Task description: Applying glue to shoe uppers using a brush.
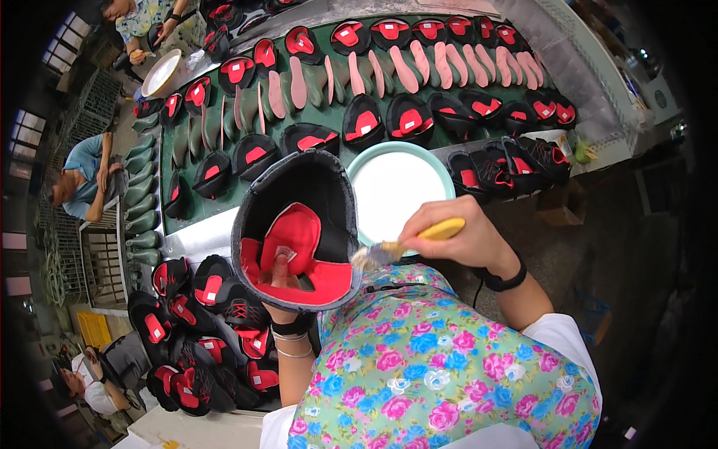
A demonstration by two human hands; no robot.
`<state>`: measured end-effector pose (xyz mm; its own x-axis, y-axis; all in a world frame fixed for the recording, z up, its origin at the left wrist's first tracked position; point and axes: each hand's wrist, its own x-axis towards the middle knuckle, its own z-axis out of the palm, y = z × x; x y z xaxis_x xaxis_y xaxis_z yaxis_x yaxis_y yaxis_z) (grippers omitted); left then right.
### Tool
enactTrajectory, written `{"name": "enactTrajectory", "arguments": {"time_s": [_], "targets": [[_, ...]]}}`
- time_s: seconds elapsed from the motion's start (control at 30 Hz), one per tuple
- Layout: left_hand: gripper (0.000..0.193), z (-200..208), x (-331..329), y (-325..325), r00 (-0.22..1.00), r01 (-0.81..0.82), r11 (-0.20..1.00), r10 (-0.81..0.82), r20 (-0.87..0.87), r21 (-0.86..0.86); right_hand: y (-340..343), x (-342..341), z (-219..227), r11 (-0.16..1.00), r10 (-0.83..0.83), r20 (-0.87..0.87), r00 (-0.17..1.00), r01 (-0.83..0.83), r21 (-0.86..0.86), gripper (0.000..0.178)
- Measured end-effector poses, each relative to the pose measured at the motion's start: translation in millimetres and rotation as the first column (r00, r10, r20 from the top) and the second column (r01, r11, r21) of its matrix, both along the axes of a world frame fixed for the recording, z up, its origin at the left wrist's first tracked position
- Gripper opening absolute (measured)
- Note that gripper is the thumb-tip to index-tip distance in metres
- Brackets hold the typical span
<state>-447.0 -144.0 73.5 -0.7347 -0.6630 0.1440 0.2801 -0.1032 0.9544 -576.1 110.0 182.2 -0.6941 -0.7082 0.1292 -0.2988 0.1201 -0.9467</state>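
Note:
My left hand [282, 278] grips a black shoe upper [299, 179] with red lining, its thumb inside on the red part and the other fingers hidden behind. The upper's wide opening faces me. In my right hand [462, 233] is a brush [443, 228] with a yellow handle, its bristles coated white. The bristle tip is at the upper's lower right edge, beside the red lining; whether it touches I cannot tell. Just behind the brush stands a round bowl [404, 147] with a pale teal rim and a white filling.
A green table [181, 219] carries rows of black-and-red uppers [410, 120], pink insoles [404, 69] and green shoe lasts [140, 193]. More uppers [213, 288] are heaped at lower left, others [508, 165] at right. Other people [84, 168] work along the left side.

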Motion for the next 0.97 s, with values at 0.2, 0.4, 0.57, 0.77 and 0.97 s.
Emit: {"name": "enactTrajectory", "arguments": {"time_s": [0.2,0.4,0.57,0.77,0.97], "targets": [[0.022,-18.9,17.5,-7.3,0.992,0.127,0.936,-0.111,-0.067,0.330,2.3,-0.8,4.1,0.991,-0.128,-0.018,0.992,0.128,-0.040,0.008],[0.021,5.9,2.7,6.2,0.986,0.100,0.949,-0.055,-0.156,0.300,-5.4,9.6,-1.3,0.999,-0.038,-0.048,0.998,0.038,-0.008,0.008],[0.018,8.1,1.4,10.5,0.990,-0.006,0.943,0.053,-0.132,0.333,-18.7,14.9,-10.3,0.987,-0.158,-0.165,0.974,0.155,-0.033,0.008],[0.017,2.9,7.9,2.1,1.000,0.011,0.952,-0.003,-0.028,0.307,-29.1,21.6,6.8,0.964,-0.250,-0.249,0.936,0.217,-0.152,0.011],[0.018,4.7,5.9,4.3,0.995,-0.021,0.954,0.049,-0.087,0.299,-31.0,34.6,-8.9,0.982,-0.190,-0.269,0.944,0.180,-0.061,0.011]]}}
